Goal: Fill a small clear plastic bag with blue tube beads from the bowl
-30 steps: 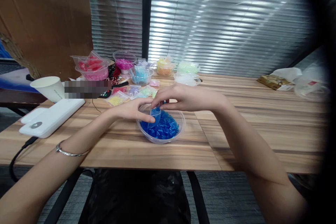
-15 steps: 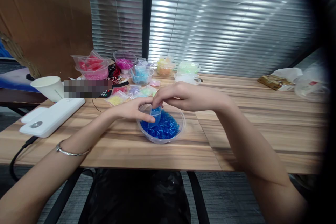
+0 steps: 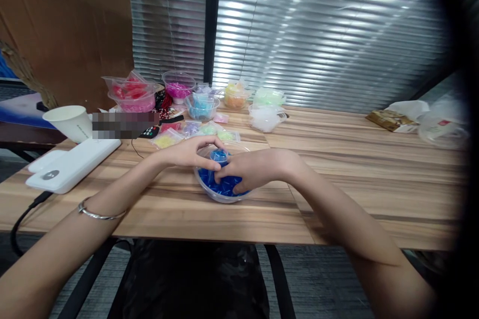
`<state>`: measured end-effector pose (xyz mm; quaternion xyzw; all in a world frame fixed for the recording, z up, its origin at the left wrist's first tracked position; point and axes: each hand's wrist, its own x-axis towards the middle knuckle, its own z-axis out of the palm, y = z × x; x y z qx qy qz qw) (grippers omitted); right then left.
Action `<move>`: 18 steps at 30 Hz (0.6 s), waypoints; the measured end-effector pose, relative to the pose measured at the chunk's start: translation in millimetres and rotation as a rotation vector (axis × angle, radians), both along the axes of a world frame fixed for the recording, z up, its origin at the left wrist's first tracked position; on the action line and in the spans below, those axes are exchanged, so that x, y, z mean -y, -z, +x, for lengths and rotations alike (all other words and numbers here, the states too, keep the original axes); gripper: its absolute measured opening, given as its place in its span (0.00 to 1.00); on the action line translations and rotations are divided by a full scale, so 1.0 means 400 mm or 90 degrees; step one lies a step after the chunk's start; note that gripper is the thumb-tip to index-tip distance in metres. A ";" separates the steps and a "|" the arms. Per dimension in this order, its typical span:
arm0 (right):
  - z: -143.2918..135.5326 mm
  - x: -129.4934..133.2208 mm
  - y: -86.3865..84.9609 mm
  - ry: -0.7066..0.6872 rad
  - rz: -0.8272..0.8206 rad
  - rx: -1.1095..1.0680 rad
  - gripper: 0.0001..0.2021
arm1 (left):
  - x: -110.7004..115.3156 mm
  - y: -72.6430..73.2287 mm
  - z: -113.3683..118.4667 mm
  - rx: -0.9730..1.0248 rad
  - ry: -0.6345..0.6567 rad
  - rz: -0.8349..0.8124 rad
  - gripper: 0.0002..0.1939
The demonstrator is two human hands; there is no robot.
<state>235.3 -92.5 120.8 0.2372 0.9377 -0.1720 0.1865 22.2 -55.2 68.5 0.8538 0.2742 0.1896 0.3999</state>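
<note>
A clear round plastic bowl [image 3: 220, 198] holds many short, shiny blue tube-like pieces [image 3: 224, 187]. My left hand [image 3: 194, 153] reaches over its left rim, thumb and fingers curled around a small clear cup [image 3: 219, 156]. Blue pieces show inside that cup, which is upright within the bowl. My right hand [image 3: 254, 169] comes in over the right rim. Its fingers point down among the blue pieces, thumb and forefinger apart; some fingertips are hidden, and I see nothing gripped between them.
Behind the bowl lie small bags of coloured pieces [image 3: 167, 138]. Tubs of red [image 3: 130, 97], magenta [image 3: 178, 88], light blue [image 3: 202, 107] and orange [image 3: 235, 95] contents line the back. A paper cup [image 3: 71, 122] and white power bank [image 3: 75, 167] are left; a tissue pack [image 3: 392, 120] is far right.
My right hand has dropped from above the small cup into the blue pieces, moving down and slightly right. My left hand stays on the cup, which now looks more upright.
</note>
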 end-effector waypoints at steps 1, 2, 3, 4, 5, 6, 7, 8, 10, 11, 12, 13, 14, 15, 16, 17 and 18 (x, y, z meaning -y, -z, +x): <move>-0.003 -0.001 0.003 -0.008 0.001 -0.001 0.19 | -0.001 0.000 -0.001 0.000 0.002 0.000 0.26; -0.005 -0.004 0.004 -0.015 -0.006 -0.005 0.19 | -0.002 0.001 -0.001 -0.001 0.005 0.000 0.26; -0.004 -0.008 0.004 -0.021 -0.018 -0.010 0.19 | -0.002 0.001 -0.002 -0.001 0.009 -0.001 0.26; -0.001 -0.012 0.004 -0.024 -0.030 -0.015 0.19 | -0.003 0.002 -0.002 -0.001 0.011 -0.001 0.26; 0.003 -0.018 0.003 -0.024 -0.041 -0.023 0.19 | -0.003 0.003 -0.002 0.000 0.012 -0.002 0.26; 0.008 -0.023 0.001 -0.023 -0.050 -0.033 0.18 | -0.003 0.004 -0.003 0.002 0.011 -0.002 0.27; 0.014 -0.028 -0.002 -0.023 -0.058 -0.042 0.17 | -0.003 0.005 -0.003 0.006 0.011 -0.001 0.27; 0.020 -0.031 -0.007 -0.024 -0.065 -0.050 0.15 | -0.003 0.005 -0.003 0.009 0.013 0.000 0.27; 0.033 -0.035 -0.020 -0.024 -0.081 -0.067 0.11 | -0.003 0.005 -0.004 0.011 0.021 -0.001 0.28; 0.039 -0.035 -0.029 -0.023 -0.087 -0.075 0.10 | -0.003 0.004 -0.005 0.010 0.026 -0.001 0.28; 0.046 -0.033 -0.039 -0.021 -0.090 -0.085 0.10 | -0.003 0.003 -0.006 0.007 0.030 -0.001 0.29; 0.051 -0.032 -0.050 -0.017 -0.089 -0.098 0.10 | -0.002 0.002 -0.006 0.002 0.033 -0.001 0.29; 0.056 -0.030 -0.060 -0.010 -0.084 -0.115 0.10 | -0.002 0.000 -0.007 -0.002 0.035 -0.001 0.28; 0.061 -0.028 -0.070 -0.004 -0.077 -0.135 0.10 | -0.002 -0.001 -0.007 -0.005 0.036 -0.002 0.28; 0.064 -0.026 -0.079 0.001 -0.067 -0.158 0.10 | -0.001 -0.003 -0.007 -0.005 0.038 -0.004 0.28; 0.067 -0.024 -0.086 0.003 -0.057 -0.183 0.11 | -0.001 -0.004 -0.007 -0.004 0.040 -0.007 0.28; 0.068 -0.023 -0.092 0.002 -0.046 -0.208 0.11 | -0.001 -0.004 -0.007 -0.002 0.042 -0.012 0.28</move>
